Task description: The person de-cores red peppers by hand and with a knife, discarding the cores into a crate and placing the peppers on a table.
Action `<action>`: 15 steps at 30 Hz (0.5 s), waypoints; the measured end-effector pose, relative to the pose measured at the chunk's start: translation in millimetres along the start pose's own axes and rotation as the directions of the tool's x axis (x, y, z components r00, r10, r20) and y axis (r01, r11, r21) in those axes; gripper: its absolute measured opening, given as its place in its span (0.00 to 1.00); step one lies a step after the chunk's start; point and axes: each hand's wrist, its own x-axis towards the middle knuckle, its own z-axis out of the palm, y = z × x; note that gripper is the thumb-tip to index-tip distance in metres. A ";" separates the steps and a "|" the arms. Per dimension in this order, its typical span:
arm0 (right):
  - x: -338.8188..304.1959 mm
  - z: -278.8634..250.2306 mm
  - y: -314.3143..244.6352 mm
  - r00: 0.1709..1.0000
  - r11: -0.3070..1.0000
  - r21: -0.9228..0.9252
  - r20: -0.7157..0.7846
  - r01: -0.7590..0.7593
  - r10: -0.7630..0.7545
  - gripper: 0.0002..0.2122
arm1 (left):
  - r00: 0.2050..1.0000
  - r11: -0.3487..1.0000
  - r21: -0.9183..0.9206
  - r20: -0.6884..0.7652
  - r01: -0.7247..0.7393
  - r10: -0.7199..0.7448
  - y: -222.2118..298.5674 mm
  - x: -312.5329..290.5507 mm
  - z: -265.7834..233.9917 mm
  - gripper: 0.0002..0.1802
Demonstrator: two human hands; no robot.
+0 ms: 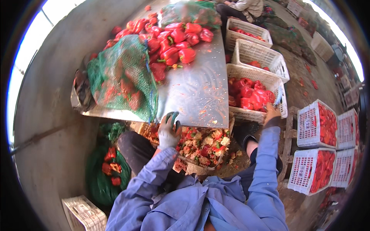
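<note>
My left hand point(169, 130) wears a grey glove with green fingertips. It rests against the near edge of the steel table point(196, 94), fingers spread, holding nothing. My bare right hand point(271, 112) reaches to the near corner of a white crate point(250, 114) that holds red peppers point(250, 94). Its fingers are closed on a small pale blue object point(278, 101); I cannot tell what that object is. A heap of whole red peppers point(173, 42) lies at the table's far end. Below the table edge, a box of pepper cores and scraps point(202, 144) sits between my knees.
A green net sack of peppers point(121, 82) lies on the table's left side, another net sack point(189, 13) at the far end. Two more white crates point(256, 54) stand beyond. Filled crates point(320, 125) are stacked at right. Another person point(243, 7) sits at the far end.
</note>
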 end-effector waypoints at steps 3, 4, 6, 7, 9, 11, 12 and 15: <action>-23.7 -8.4 7.2 0.995 0.994 -0.080 0.057 -0.072 0.076 0.12 | 0.998 0.990 0.143 0.055 -0.007 -0.001 -23.5 12.1 -9.3 0.22; -36.9 -6.5 12.3 0.989 0.994 -0.083 0.124 -0.073 0.083 0.12 | 0.998 0.966 0.253 0.058 -0.051 0.038 -27.2 19.3 -11.1 0.23; -67.7 7.0 32.8 0.969 0.993 -0.103 0.236 -0.050 0.073 0.13 | 0.986 0.913 0.374 0.091 -0.165 0.141 -40.5 32.6 -17.4 0.25; -82.2 17.6 39.0 0.953 0.994 -0.090 0.291 -0.056 0.080 0.14 | 0.971 0.893 0.382 0.115 -0.238 0.210 -46.4 42.1 -18.8 0.26; -114.4 42.2 45.2 0.936 0.981 -0.157 0.315 -0.112 0.158 0.13 | 0.909 0.935 0.245 0.392 -0.256 0.146 -57.6 58.2 -21.0 0.28; -132.3 59.8 58.5 0.890 0.982 -0.144 0.421 -0.124 0.174 0.14 | 0.790 0.886 0.337 0.610 -0.318 0.052 -46.0 85.5 -17.7 0.29; -146.8 71.7 54.7 0.865 0.978 -0.161 0.462 -0.135 0.195 0.14 | 0.756 0.858 0.444 0.646 -0.257 -0.108 -49.8 98.7 -11.2 0.30; -172.3 92.8 61.3 0.820 0.978 -0.203 0.549 -0.056 0.161 0.16 | 0.891 0.868 0.493 0.368 0.054 -0.265 -96.1 131.4 1.6 0.36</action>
